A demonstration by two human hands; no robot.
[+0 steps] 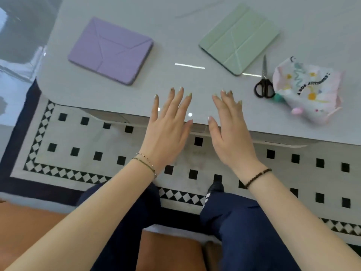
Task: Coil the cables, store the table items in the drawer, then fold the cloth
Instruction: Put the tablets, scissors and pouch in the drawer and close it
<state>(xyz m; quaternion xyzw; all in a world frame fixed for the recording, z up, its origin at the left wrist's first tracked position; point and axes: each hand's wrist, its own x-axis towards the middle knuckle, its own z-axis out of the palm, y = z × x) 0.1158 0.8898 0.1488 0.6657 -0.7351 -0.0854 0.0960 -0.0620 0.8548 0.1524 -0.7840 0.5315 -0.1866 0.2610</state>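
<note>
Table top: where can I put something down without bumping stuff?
The widest bare patch of the table lies between the purple case and the green case, reaching to the left hand and right hand at the near edge. Crowded on the right: scissors lie right beside the printed cloth, near the green case.

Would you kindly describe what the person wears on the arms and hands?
No sleeves: both forearms are bare. The left hand has two thin bracelets at the wrist, the right hand one dark beaded bracelet. The nails are long and pale green.
</note>
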